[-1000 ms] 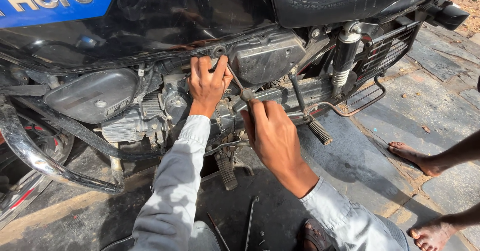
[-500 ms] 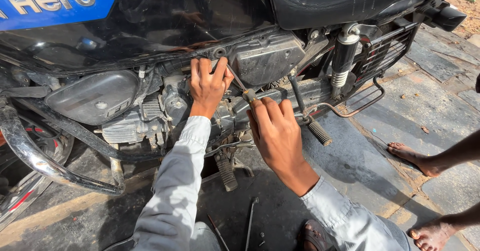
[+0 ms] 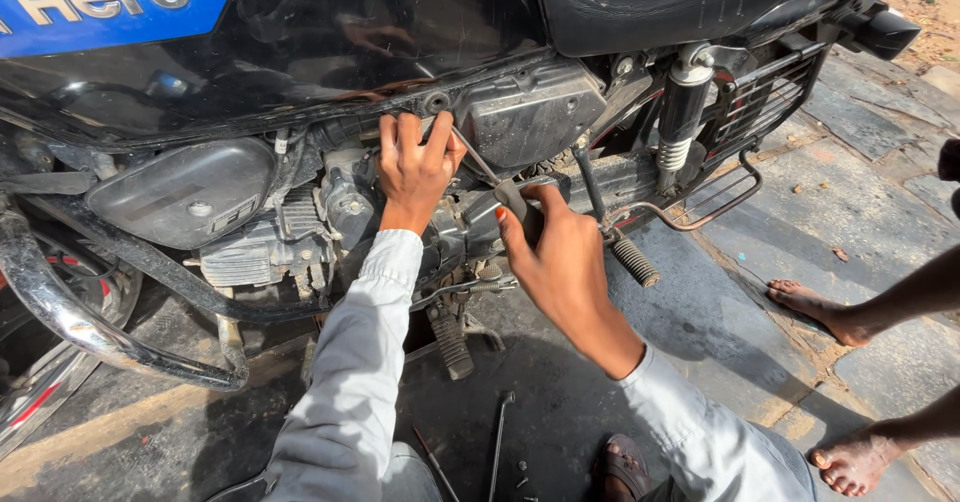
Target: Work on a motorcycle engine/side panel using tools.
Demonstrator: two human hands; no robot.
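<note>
Loose rods (image 3: 497,442) lie on the ground nearest the camera. Beyond, the right hand (image 3: 560,257) is closed around a tool handle (image 3: 518,207), while the left hand's (image 3: 412,167) spread fingers brace on the motorcycle (image 3: 300,72) frame. A slipping tool could jam knuckles against the side cover (image 3: 530,112).

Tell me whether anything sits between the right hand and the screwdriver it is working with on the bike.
Nothing visible does. The right hand already grips the screwdriver by its handle, and the left hand rests by the shaft near the frame.
</note>
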